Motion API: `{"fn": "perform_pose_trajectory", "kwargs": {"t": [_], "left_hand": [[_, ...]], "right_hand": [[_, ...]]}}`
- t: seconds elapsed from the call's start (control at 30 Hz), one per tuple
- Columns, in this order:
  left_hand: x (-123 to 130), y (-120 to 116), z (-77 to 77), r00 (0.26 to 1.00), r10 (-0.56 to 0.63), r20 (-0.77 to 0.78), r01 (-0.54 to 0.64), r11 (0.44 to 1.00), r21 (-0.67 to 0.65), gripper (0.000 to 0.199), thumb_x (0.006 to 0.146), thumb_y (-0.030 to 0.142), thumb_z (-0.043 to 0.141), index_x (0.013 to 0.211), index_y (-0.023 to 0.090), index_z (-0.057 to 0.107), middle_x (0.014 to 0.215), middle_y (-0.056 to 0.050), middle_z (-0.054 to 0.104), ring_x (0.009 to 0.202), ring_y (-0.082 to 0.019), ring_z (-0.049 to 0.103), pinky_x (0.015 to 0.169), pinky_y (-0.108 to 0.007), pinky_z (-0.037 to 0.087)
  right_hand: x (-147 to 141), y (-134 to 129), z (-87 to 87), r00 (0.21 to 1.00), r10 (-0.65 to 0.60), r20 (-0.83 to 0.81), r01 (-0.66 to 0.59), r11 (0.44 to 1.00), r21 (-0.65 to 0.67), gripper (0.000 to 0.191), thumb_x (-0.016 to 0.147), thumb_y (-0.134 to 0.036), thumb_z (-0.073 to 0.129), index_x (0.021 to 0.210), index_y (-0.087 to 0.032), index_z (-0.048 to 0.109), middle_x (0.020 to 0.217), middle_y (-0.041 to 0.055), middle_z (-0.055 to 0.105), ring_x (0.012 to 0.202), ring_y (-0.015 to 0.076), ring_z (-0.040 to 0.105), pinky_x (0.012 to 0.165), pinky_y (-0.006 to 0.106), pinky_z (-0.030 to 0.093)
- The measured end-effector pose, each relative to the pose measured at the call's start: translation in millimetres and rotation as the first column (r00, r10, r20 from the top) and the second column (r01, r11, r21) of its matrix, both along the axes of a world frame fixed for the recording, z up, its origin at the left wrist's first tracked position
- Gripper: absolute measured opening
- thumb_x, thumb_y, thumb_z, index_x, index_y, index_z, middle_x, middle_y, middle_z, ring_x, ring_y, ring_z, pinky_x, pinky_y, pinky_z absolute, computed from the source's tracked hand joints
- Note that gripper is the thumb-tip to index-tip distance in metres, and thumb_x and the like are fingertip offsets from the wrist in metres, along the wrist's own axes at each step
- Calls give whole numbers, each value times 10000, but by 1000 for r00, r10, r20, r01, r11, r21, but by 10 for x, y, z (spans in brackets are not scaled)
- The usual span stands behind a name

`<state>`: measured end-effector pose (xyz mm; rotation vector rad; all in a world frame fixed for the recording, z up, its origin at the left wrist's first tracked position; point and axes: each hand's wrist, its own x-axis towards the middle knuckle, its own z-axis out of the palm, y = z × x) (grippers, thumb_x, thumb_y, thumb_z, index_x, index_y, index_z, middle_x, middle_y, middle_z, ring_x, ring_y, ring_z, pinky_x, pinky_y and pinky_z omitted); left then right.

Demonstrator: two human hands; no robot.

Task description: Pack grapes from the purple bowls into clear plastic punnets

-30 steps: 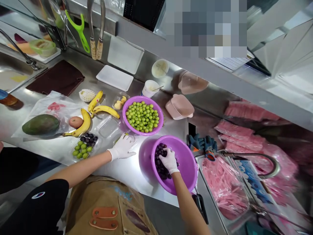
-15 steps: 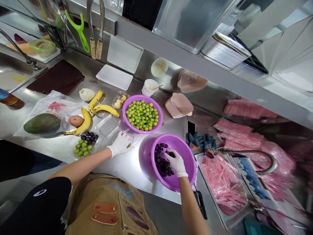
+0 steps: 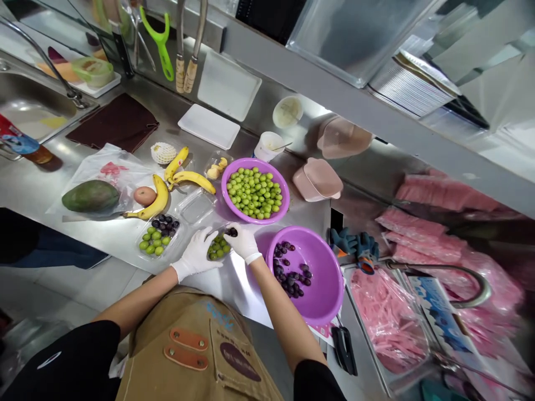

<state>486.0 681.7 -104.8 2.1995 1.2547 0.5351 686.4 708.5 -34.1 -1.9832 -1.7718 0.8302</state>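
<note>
My left hand (image 3: 195, 254), in a white glove, curves its fingers and thumb around the near left side of a clear plastic container that holds green grapes (image 3: 216, 249). Over the container's far right part, my gloved right hand (image 3: 243, 243) pinches dark grapes (image 3: 231, 231); how many is hidden by the fingers. To the right stands a purple basin (image 3: 321, 278) with loose dark grapes (image 3: 290, 281) along its left side. Behind it, a second purple bowl (image 3: 285, 214) is full of green grapes. A filled container (image 3: 144, 253) of green and dark grapes sits left of my left hand.
Bananas (image 3: 156, 199), a mango (image 3: 91, 196) on a plastic bag and an open clear container (image 3: 196, 206) lie on the steel counter. Farther right are a pink container (image 3: 317, 179), gloves (image 3: 365, 250) and a sink with pink packaging (image 3: 388, 323). A metal shelf (image 3: 334, 94) overhangs the back.
My right hand has moved left from the basin to the container, carrying dark grapes. My left hand has turned to grip the container's side. The view has shifted slightly.
</note>
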Motion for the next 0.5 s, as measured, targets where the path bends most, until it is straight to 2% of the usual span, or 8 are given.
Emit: {"fn": "perform_pose_trajectory", "kwargs": {"t": [0.1,0.17,0.23,0.37,0.5], "left_hand": [[-24,-7,-66,1000,-9,26,9,1000,-15,1076,652,556,900,1532,158,426,1575,-233,440,1422,-420,463,1197,-578,396],[-29,-3,-67,999,-2,55,3,1000,-26,1087,647,552,904,1539,169,415,1569,-229,449,1420,-420,468,1195,-585,397],[-31,2,-43,996,13,90,-9,999,-40,1074,654,541,901,1542,186,411,1556,-218,462,1408,-412,481,1193,-582,400],[-4,42,67,988,65,141,-61,998,-33,878,746,490,844,1494,205,482,1504,-175,504,1367,-363,505,1173,-523,436],[110,154,206,996,-15,86,8,997,76,400,911,399,679,1277,237,679,1420,-127,573,1338,-322,501,1175,-510,418]], "right_hand": [[-68,48,-170,982,47,184,-44,999,-23,297,837,-229,711,1128,-281,736,966,61,792,862,260,729,823,388,581],[-51,3,-194,975,49,215,-46,999,-21,378,858,-244,701,1233,-280,723,1004,91,791,877,276,736,839,405,584],[16,-73,-154,981,40,191,-42,999,8,434,885,-258,666,1318,-280,696,1131,113,779,965,291,738,903,433,585],[280,-297,101,999,-26,-32,29,994,109,454,940,-306,571,1383,-259,659,1353,105,713,1117,279,710,1056,473,551],[585,-644,458,957,-237,-165,261,954,146,462,975,-410,547,1375,-204,649,1361,139,703,1141,281,700,1061,502,546]]}}
